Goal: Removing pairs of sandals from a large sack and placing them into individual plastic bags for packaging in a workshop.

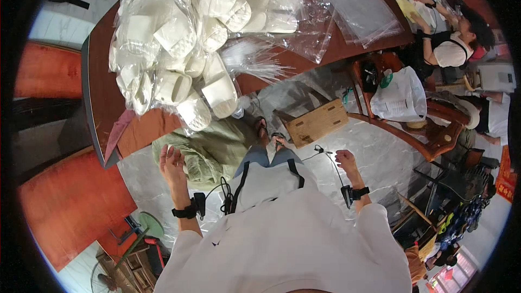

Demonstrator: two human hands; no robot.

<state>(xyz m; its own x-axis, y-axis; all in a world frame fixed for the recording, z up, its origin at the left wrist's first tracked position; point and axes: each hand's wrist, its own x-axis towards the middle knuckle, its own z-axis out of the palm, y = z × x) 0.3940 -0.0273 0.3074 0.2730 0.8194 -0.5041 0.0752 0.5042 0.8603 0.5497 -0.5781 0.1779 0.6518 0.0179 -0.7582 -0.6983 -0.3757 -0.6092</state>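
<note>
My left hand (pixel 172 164) is raised at the lower left of the table, over a green cloth (pixel 217 149), with its fingers apart and nothing in them. To the right of my body, my right hand (pixel 345 160) hovers over the grey floor, empty, its fingers loosely bent. Neither hand touches anything. In front of me a heap of cream-white slippers (pixel 220 95), many in clear plastic bags, covers much of the brown table (pixel 260 82). A bundle of thin white strips (pixel 255 59) lies beside the slippers.
A stack of flat clear bags (pixel 355 5) lies on the table's right part. A wooden stool (pixel 316 123) stands by my feet. On a wooden chair (pixel 434 144) at the right sits a white plastic bag (pixel 399 95). Another person (pixel 453 49) works at the far right.
</note>
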